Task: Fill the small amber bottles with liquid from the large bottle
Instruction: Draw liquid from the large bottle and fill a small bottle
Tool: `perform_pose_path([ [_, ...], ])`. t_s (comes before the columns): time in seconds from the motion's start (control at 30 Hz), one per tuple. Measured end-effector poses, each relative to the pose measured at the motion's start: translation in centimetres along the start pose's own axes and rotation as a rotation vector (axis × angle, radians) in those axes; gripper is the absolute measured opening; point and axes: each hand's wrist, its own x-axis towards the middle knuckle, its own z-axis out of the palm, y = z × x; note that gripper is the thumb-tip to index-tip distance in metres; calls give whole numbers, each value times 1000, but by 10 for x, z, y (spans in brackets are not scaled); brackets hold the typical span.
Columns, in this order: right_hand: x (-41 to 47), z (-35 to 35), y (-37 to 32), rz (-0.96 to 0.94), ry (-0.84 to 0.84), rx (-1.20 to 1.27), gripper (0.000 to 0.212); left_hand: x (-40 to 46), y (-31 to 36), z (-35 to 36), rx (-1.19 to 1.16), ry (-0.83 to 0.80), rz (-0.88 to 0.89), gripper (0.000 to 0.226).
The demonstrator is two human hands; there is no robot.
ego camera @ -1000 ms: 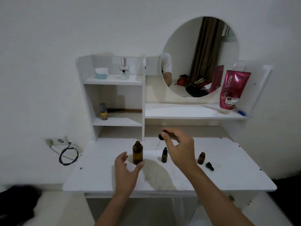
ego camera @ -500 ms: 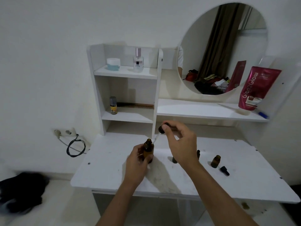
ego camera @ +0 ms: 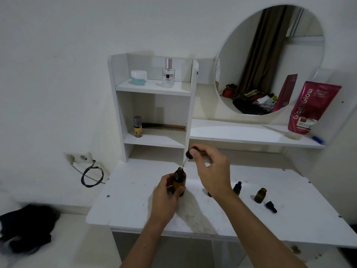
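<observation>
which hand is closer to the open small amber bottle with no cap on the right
Right. The right hand pinches the dropper over the large bottle, its wrist nearer the open small bottle. The left hand grips the large bottle, farther left.

— From where is the scene viewed?
— From one head-worn camera, aimed forward and down at the white surface; the mirror is seen toward 1 o'clock.

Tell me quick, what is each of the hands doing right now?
Left hand: grips the large amber glass bottle standing on the white table.
Right hand: pinches the black-bulbed glass dropper, tip at that bottle's mouth.
</observation>
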Motion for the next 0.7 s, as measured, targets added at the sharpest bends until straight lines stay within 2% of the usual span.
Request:
perform_pose_path([
  [0.2,5,11,8,63,-91,-5,16,0,0,1,-24,0,-2,45],
  [0.43,-1,28,25,126,-247,-132,10,3,-4,3,-30,9,3,44],
  [0.7,-7,36,34,121,-194,-170,9,3,-3,3,-20,7,5,42],
])
